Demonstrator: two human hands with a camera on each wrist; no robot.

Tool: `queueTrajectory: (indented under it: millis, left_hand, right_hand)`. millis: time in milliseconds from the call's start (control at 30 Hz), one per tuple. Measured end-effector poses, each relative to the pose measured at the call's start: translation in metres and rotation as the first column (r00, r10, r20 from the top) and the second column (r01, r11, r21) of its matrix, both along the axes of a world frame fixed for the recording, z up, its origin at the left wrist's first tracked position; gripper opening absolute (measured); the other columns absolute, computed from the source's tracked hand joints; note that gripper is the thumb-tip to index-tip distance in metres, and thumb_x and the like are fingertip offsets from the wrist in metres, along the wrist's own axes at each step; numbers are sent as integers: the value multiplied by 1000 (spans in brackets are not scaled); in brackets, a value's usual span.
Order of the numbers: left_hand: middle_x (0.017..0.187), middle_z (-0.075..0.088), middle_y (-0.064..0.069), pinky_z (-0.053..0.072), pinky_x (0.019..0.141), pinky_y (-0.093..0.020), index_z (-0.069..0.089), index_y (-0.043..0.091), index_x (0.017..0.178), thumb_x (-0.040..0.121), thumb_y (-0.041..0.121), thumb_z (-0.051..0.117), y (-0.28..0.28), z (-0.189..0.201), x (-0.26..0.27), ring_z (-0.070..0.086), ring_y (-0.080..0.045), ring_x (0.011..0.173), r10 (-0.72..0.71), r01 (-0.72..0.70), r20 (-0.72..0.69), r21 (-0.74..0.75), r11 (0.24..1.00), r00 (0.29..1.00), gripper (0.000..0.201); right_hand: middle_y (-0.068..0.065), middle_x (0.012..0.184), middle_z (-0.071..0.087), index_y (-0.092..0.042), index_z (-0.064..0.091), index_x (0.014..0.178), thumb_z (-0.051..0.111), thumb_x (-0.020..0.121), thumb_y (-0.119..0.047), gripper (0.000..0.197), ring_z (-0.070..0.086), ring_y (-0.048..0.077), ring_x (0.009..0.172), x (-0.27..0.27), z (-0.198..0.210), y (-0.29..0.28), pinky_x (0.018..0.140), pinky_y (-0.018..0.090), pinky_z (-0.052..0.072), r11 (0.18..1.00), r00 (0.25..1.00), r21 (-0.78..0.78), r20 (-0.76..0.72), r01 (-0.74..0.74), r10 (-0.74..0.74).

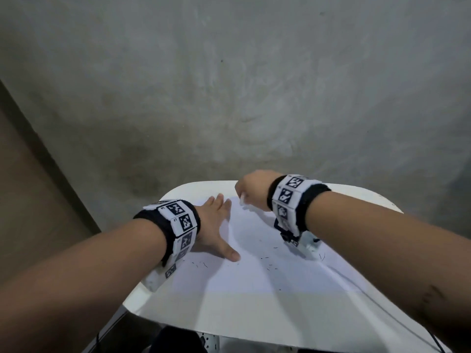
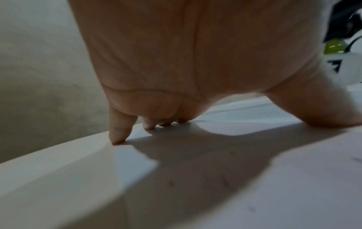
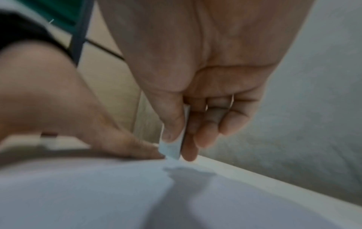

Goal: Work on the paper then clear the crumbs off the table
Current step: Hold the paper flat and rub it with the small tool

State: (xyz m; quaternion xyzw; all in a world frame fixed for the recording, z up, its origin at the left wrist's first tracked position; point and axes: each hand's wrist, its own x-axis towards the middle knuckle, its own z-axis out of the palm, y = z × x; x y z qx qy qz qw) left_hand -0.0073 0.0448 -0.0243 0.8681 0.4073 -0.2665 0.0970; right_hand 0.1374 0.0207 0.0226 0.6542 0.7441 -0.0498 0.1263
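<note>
Two hands are being used on the paper (image 1: 267, 263) lying on the tabletop (image 1: 193, 192): the left hand (image 1: 216, 225) is being pressed flat, fingers spread, while a small white eraser (image 3: 172, 147) is being pinched in the right hand's (image 1: 252, 189) grip at the far edge. Should the flat hand be eased, the sheet is likely being dragged or creased — and the dark crumbs (image 1: 267, 261) risk being scattered off the tabletop.

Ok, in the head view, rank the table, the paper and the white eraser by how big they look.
1. Table, widest surface.
2. Paper, covering most of the table top.
3. Eraser, only a sliver shows, pinched in the right hand.
Table versus paper is unsure: their white edges blend together.
</note>
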Motion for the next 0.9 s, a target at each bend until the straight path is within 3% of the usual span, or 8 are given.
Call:
queueTrajectory:
  millis: [167, 267, 367, 467, 567, 700, 800, 900]
  left_hand:
    - [158, -30, -3, 3, 121, -47, -26, 16, 150, 67, 79, 64, 2, -4, -5, -22, -19, 147, 4, -3, 42, -20, 1000, 999, 137]
    - [158, -31, -3, 4, 121, -48, -25, 15, 150, 67, 77, 64, 1, -3, -3, -22, -19, 147, 2, -2, 39, -18, 1000, 999, 137]
    - [157, -32, -2, 3, 121, -48, -26, 16, 150, 67, 77, 65, 1, -3, -2, -23, -18, 147, -10, 11, 42, -23, 1000, 999, 137]
    - [157, -32, -1, 2, 121, -48, -26, 17, 150, 67, 78, 65, 1, -3, -2, -23, -17, 147, -7, 7, 38, -23, 1000, 999, 137]
    - [158, -31, -1, 2, 120, -49, -24, 18, 151, 66, 78, 65, 1, -3, -2, -22, -17, 147, -4, 5, 40, -16, 1000, 999, 136]
    - [158, -31, -1, 2, 121, -48, -25, 17, 150, 67, 77, 66, 1, -3, -2, -22, -17, 147, 4, -3, 43, -16, 1000, 999, 137]
    - [157, -31, -1, 1, 121, -48, -26, 16, 150, 66, 77, 66, 2, -5, 0, -22, -17, 147, 4, -4, 39, -12, 1000, 999, 138]
    - [158, -30, -1, 0, 119, -46, -25, 16, 150, 66, 78, 66, 2, -6, 0, -22, -18, 147, 6, -6, 43, 0, 1000, 999, 138]
  right_hand:
    - [1, 76, 56, -18, 56, 75, 50, 84, -15, 11, 54, 29, 79, 10, -6, -15, 64, 25, 43, 989, 980, -53, 136, -141, 147]
    - [0, 93, 63, -18, 65, 97, 54, 88, -16, 15, 54, 25, 86, 25, 4, -41, 58, 22, 33, 969, 969, -219, 189, -115, 158]
    - [-4, 69, 58, -18, 64, 81, 62, 84, -12, 7, 51, 13, 64, 26, 12, -34, 56, 18, 38, 928, 982, -370, 159, -38, 104]
    - [2, 72, 66, -11, 70, 85, 58, 81, -9, 13, 60, 21, 70, 16, 10, -12, 71, 29, 50, 980, 996, -200, 85, -1, 19]
    - [8, 87, 67, -8, 68, 90, 51, 81, -11, 19, 58, 28, 79, 6, 2, -3, 64, 27, 43, 1000, 998, -11, 55, -12, 12]
    - [-5, 59, 54, -15, 60, 78, 53, 81, -6, 12, 53, 18, 67, 15, 4, -22, 51, 19, 37, 972, 995, -235, 100, -5, 29]
    - [-8, 41, 52, -17, 57, 67, 59, 81, -5, 19, 50, -2, 36, 26, 15, -38, 37, 9, 37, 921, 992, -389, 122, 36, 12]
    - [-9, 45, 61, -6, 69, 88, 57, 83, -3, 13, 56, -1, 41, 16, 14, -25, 44, 8, 42, 941, 996, -337, 86, 43, -15]
